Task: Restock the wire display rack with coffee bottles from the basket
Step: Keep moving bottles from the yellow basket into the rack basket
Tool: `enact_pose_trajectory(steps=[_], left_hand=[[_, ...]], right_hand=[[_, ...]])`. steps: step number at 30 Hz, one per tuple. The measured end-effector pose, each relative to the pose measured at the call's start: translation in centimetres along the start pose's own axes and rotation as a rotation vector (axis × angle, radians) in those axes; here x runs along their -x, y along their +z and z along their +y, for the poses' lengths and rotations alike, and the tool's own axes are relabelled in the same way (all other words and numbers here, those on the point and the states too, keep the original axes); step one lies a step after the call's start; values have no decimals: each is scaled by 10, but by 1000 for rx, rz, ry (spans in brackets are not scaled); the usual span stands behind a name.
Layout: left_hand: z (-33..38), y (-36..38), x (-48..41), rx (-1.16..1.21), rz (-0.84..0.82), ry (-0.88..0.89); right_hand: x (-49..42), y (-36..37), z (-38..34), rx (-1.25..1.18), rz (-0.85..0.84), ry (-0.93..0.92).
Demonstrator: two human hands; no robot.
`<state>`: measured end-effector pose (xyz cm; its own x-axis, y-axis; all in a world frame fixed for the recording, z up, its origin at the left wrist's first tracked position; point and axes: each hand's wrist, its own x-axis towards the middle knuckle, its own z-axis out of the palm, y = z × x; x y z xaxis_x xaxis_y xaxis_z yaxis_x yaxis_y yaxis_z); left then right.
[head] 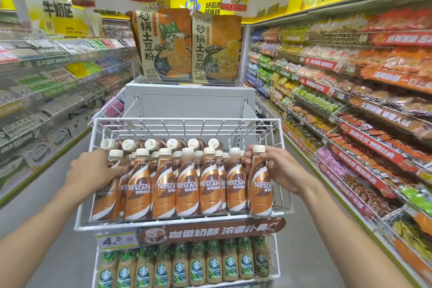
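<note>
A white wire display rack [184,121] stands at the aisle end, its upper tier full of upright Nescafe coffee bottles [187,184] with cream caps; a few more lie flat behind them. My right hand [278,168] grips the rightmost bottle [260,182] by its neck and shoulder at the front right corner of the tier. My left hand [93,170] holds the leftmost bottle [109,184] at the front left corner. No basket is in view.
A lower tier holds green-label Starbucks bottles [180,266] under a brown sign and a 4.5 price tag [115,241]. Two noodle packets [187,47] stand on top of the unit. Stocked shelves line both sides of the aisle.
</note>
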<state>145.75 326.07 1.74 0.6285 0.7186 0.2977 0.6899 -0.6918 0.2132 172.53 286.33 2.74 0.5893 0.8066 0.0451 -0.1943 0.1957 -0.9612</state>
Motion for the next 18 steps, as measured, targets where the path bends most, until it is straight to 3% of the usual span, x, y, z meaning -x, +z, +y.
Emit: enact_pose_trajectory(steps=[18], left_hand=[[13, 7, 7, -68, 40, -72]], right_hand=[[-26, 4, 14, -65, 71, -108]])
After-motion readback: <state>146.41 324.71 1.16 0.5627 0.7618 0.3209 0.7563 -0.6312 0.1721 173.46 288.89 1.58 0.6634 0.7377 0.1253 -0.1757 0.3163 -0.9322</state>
